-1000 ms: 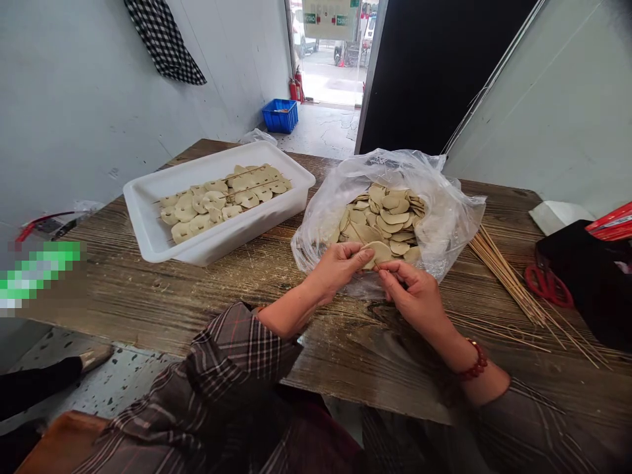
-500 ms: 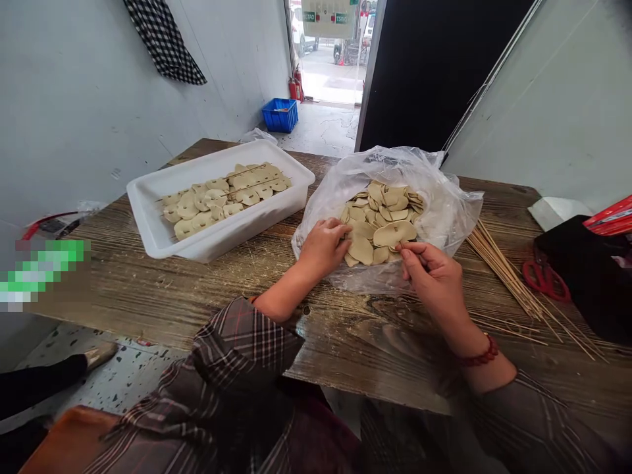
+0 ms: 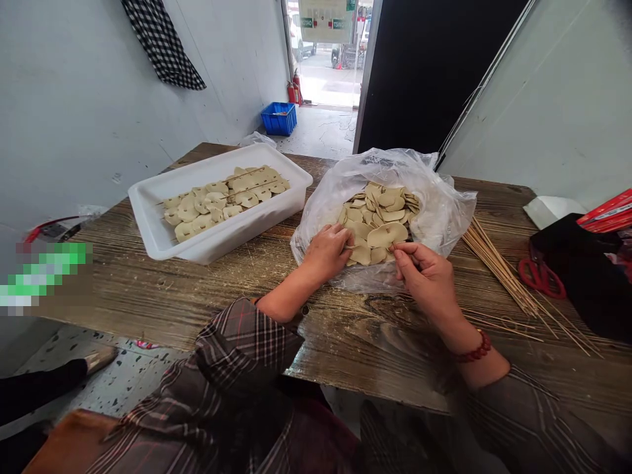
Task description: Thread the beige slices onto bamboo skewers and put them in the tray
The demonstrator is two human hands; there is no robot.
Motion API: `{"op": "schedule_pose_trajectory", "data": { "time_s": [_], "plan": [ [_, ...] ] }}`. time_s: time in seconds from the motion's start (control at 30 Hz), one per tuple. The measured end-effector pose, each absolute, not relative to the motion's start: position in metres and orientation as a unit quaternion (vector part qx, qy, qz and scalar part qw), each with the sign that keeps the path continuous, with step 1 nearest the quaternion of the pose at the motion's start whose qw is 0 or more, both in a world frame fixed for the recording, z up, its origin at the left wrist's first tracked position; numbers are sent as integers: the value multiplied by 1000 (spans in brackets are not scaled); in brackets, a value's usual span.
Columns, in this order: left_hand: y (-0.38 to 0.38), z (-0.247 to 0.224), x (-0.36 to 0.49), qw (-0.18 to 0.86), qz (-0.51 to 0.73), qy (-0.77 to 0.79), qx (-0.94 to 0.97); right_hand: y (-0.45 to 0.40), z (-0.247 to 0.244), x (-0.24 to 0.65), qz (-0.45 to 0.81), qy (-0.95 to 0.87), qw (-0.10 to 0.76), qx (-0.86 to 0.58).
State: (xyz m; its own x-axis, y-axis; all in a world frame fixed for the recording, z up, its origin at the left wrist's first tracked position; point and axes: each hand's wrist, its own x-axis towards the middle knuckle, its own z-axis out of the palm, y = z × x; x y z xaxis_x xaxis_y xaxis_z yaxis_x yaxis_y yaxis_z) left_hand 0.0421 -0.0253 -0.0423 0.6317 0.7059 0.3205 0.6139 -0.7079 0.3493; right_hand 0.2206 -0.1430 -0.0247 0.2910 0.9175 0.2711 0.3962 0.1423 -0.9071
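An open clear plastic bag holds a heap of flat beige oval slices. My right hand pinches a thin skewer at the heap's near right side, and one slice is threaded on it. At the left side of the heap, my left hand has its fingers curled, with the fingertips against slices; whether it grips one is hidden. To the left stands a white tray with skewered slices lying in it.
Loose bamboo skewers lie on the wooden table right of the bag, beside red-handled scissors and a black box. A blue crate is on the floor near the doorway. Someone's leg shows at lower left.
My left hand has shifted slightly right and its fingers have curled in more. My right hand and the threaded slice have moved slightly left.
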Motion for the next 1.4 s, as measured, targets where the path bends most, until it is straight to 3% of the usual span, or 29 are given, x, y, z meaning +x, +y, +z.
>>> {"op": "schedule_pose_trajectory", "data": {
  "time_s": [0.3, 0.57, 0.67, 1.4],
  "plan": [
    [-31, -38, 45, 226, 263, 361, 866, -143, -27, 220, 243, -550, 524, -604],
    [-18, -30, 33, 556, 437, 388, 591, -146, -26, 216, 258, -565, 499, -604],
    [-16, -25, 28, 620, 474, 368, 506, -148, -25, 212, 267, -584, 477, -600],
    [-18, -17, 23, 616, 539, 337, 465, -148, -34, 209, 252, -643, 401, -602]
  ]
}}
